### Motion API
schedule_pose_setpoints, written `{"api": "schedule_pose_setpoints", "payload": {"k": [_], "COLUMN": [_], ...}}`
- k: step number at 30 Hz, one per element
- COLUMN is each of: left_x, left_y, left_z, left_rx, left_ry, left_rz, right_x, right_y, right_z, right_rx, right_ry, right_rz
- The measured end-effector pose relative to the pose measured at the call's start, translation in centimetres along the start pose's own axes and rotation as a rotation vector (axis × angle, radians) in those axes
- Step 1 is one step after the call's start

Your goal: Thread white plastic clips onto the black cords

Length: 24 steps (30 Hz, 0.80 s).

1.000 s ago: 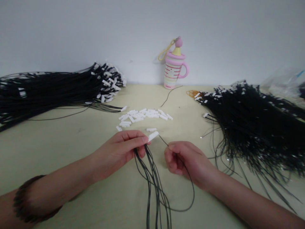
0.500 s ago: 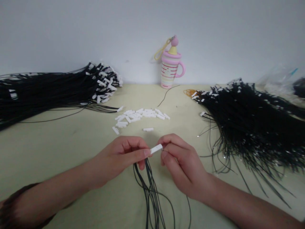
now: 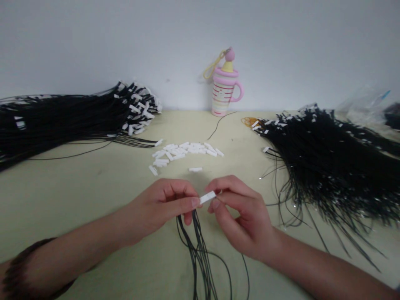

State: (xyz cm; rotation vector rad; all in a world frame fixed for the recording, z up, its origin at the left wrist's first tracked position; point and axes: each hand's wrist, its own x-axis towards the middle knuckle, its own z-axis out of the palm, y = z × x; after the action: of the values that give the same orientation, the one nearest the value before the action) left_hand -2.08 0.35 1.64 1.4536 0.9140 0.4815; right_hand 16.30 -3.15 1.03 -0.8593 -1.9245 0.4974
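A small white plastic connector housing [image 3: 208, 197] is pinched at its left end between the thumb and fingers of my left hand [image 3: 175, 202]. Several black wires [image 3: 200, 250] hang down from beneath that hand towards the near edge of the view. At the housing's right end, my right hand [image 3: 239, 212] has thumb and forefinger closed together. A single black wire [image 3: 246, 271] trails below the right hand; its tip is hidden by the fingers. One loose connector housing [image 3: 196, 169] lies just beyond the hands.
A pile of white connector housings [image 3: 187, 150] lies farther back. On the left is a thick bundle of black wires with white ends [image 3: 78, 116]; on the right, a heap of black wires [image 3: 337, 162]. A pink striped cup [image 3: 222, 93] stands against the wall, near a plastic bag [image 3: 364, 106].
The right thumb and fingertips have shifted slightly at the housing's end. Both hands and the housing appear a little farther right, as does the background.
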Motion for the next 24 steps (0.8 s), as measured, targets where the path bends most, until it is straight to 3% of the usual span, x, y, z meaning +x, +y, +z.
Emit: {"api": "schedule_pose_setpoints", "payload": {"k": [5,16,20,24], "left_x": [-0.1,0.1,0.0,0.0], "left_y": [0.2,0.0,0.1,0.1], "left_z": [0.2,0.1,0.1,0.1], "left_rx": [0.019,-0.03,-0.066,-0.052], "left_ry": [-0.027,0.083,0.085,0.055], "left_rz": [-0.014,0.032,0.01,-0.006], "right_x": [0.0,0.0,-0.1,-0.1], "right_y": [-0.2,0.4,0.6,0.4], "right_z": [0.0,0.2,-0.4,-1.0], "right_rx": [-0.047,-0.019,-0.078,-0.119], "right_ry": [0.002,0.054,0.091,0.021], "right_rz": [-0.02,0.078,0.017,-0.065]}}
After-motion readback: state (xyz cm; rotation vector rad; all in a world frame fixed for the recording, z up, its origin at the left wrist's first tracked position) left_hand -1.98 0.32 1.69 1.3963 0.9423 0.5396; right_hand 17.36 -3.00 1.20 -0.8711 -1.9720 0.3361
